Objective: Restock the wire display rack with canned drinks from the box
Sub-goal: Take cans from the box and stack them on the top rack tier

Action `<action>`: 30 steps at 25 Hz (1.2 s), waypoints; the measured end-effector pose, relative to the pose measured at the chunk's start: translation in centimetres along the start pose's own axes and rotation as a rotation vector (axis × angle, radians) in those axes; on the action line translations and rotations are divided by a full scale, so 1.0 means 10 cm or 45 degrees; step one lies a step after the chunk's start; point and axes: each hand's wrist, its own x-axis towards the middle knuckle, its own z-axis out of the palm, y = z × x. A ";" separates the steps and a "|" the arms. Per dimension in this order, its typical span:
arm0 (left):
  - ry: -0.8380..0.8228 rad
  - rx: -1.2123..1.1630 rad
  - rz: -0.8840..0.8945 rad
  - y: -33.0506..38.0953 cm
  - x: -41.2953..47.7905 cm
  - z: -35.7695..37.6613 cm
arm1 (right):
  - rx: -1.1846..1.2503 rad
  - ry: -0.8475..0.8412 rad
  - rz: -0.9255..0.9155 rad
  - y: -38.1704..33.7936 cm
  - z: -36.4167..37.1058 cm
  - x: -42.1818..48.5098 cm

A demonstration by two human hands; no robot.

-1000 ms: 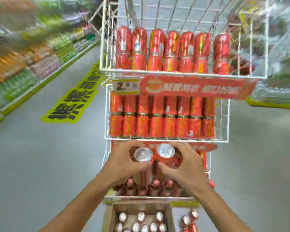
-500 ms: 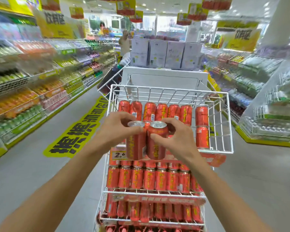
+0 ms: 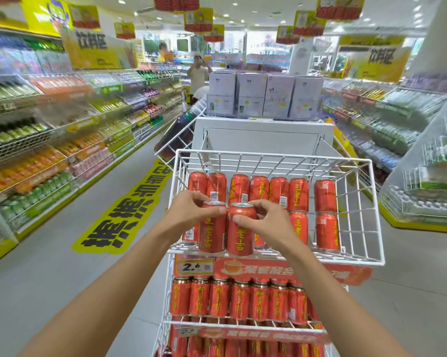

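Two red cans are being set down at the front edge of the top basket (image 3: 374, 258) of the wire display rack (image 3: 165, 292), so the placing step is judged to be in hand. The left can (image 3: 212, 231) is grasped near its rim by the left hand (image 3: 189, 215), the right can (image 3: 240, 231) by the right hand (image 3: 267, 222); both stand upright, side by side. Next, a level lowering onto the wires and a push toward the stacked cans (image 3: 298, 194) behind seem called for. The cans are smooth, glossy metal cylinders; the basket is thin white-coated wire mesh. The box is not in view.
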 end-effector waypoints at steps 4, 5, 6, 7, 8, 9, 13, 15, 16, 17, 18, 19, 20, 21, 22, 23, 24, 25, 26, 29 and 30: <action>-0.230 -0.055 -0.096 -0.11 0.11 -0.12 | 0.024 -0.168 0.089 0.04 -0.06 0.14; -0.217 -0.052 -0.109 -0.12 0.12 -0.12 | 0.041 -0.185 0.106 0.07 -0.04 0.18; -0.182 -0.030 -0.121 -0.13 0.14 -0.11 | 0.057 -0.181 0.123 0.09 0.00 0.22; -0.142 0.004 -0.140 -0.15 0.18 -0.10 | 0.046 -0.172 0.136 0.10 0.05 0.26; -0.113 0.033 -0.155 -0.18 0.23 -0.09 | 0.032 -0.155 0.143 0.13 0.11 0.31; -0.089 0.063 -0.165 -0.22 0.27 -0.06 | -0.015 -0.130 0.148 0.17 0.18 0.37; 0.090 0.267 -0.165 -0.36 0.39 0.11 | -0.149 -0.123 0.148 0.24 0.38 0.53; 0.131 0.303 -0.160 -0.41 0.42 0.18 | -0.177 -0.129 0.147 0.30 0.43 0.58; 0.138 0.302 -0.167 -0.43 0.44 0.20 | -0.178 -0.137 0.156 0.32 0.45 0.61; 0.139 0.296 -0.172 -0.45 0.45 0.21 | -0.191 -0.149 0.168 0.32 0.46 0.63; 0.137 0.292 -0.176 -0.47 0.47 0.21 | -0.201 -0.148 0.171 0.34 0.47 0.66; 0.132 0.292 -0.177 -0.47 0.48 0.21 | -0.226 -0.146 0.170 0.35 0.48 0.69; 0.127 0.293 -0.171 -0.48 0.49 0.20 | -0.247 -0.148 0.158 0.34 0.48 0.70; 0.124 0.298 -0.162 -0.49 0.49 0.20 | -0.267 -0.147 0.146 0.32 0.50 0.71; 0.125 0.308 -0.157 -0.51 0.51 0.19 | -0.270 -0.140 0.141 0.31 0.51 0.70; 0.117 0.325 -0.154 -0.53 0.52 0.19 | -0.262 -0.129 0.141 0.31 0.53 0.69; 0.108 0.354 -0.150 -0.56 0.53 0.19 | -0.250 -0.102 0.135 0.31 0.55 0.68; 0.098 0.393 -0.143 -0.57 0.54 0.18 | -0.253 -0.079 0.135 0.32 0.56 0.67; 0.092 0.436 -0.140 -0.57 0.54 0.17 | -0.255 -0.055 0.128 0.31 0.58 0.65; 0.068 0.572 -0.091 -0.53 0.54 0.17 | -0.266 -0.036 0.161 0.32 0.60 0.65; 0.076 0.583 -0.081 -0.51 0.54 0.17 | -0.269 -0.018 0.162 0.32 0.62 0.64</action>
